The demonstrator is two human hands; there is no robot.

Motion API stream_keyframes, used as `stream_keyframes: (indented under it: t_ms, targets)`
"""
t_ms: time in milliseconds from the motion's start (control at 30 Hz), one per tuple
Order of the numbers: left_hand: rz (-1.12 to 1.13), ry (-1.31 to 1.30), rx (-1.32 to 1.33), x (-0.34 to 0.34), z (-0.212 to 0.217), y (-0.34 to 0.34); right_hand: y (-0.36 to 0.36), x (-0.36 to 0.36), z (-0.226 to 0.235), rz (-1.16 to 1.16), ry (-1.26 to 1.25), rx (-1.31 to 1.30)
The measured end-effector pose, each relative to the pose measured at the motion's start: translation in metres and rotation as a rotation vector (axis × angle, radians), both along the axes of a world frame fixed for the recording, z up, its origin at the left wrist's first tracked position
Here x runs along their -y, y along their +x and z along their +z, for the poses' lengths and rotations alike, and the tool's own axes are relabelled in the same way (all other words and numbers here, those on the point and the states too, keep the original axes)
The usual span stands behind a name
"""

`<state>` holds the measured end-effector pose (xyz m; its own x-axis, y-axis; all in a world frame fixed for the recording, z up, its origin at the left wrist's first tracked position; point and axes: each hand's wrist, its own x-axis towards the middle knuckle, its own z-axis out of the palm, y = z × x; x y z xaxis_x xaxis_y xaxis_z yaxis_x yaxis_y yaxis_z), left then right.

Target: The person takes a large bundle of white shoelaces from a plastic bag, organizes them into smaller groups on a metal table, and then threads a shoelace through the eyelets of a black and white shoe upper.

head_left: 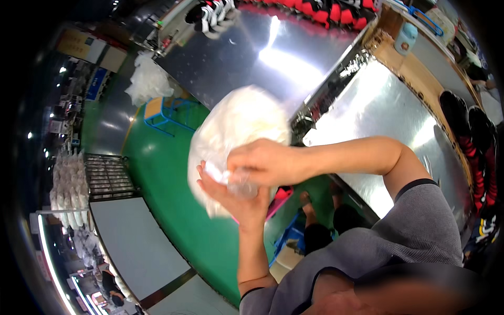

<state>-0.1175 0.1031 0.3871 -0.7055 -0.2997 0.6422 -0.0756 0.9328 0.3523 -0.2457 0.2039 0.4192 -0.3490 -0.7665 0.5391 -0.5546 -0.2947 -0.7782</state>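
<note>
My left hand (233, 201) is turned palm up, its fingertips stretched out, with a crumpled piece of clear plastic (242, 187) lying in it. Over it, my right hand (260, 161) has its fingers closed at the plastic's upper side. Motion blur hides the exact grip and the kind of thing. A white patch shines between the fingers of both hands. Just beyond them bulges a large whitish bag (244, 113), blurred, its contents hidden. Below the bag, part of a pink container (278, 203) shows with something dark and red in it.
A metal table (220, 63) stands ahead with red-black shoes (315, 11) along its far edge. At right is another metal worktop (362, 121), with a blue bottle (406, 39) beyond. A blue-framed stool (163, 113) stands on the green floor. A grey table (134, 241) lies left.
</note>
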Motion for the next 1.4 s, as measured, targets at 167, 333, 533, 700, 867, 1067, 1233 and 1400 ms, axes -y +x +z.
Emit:
stream_keyframes:
  t_ms: [167,333,533,700,867,1067,1233,1400]
  targets:
    - [0.087,0.122,0.171,0.027,-0.058,0.115,0.107,0.022,-0.083,0.131,0.178,0.266]
    - [0.077,0.669,0.539,0.049,-0.153,0.227,0.209,0.037,-0.188,0.257,0.502,0.504]
    - [-0.24,0.854,0.68,0.013,-0.263,0.253,0.191,-0.042,-0.297,-0.053,0.731,0.917]
    - [-0.425,0.804,0.667,-0.022,-0.304,0.222,0.164,-0.235,-0.468,-1.407,1.146,0.875]
    - [-0.484,0.78,0.692,-0.049,-0.368,0.222,0.168,-0.421,-0.568,-2.152,1.174,0.886]
    - [-0.483,0.795,0.693,-0.086,-0.421,0.213,0.098,-0.488,-0.605,-1.584,1.144,0.919]
    - [-0.444,0.802,0.758,-0.101,-0.44,0.208,0.071,-0.436,-0.648,-1.692,1.573,0.413]
    - [-0.56,0.88,0.725,-0.096,-0.455,0.2,0.104,-0.666,-0.584,-1.914,1.075,1.014]
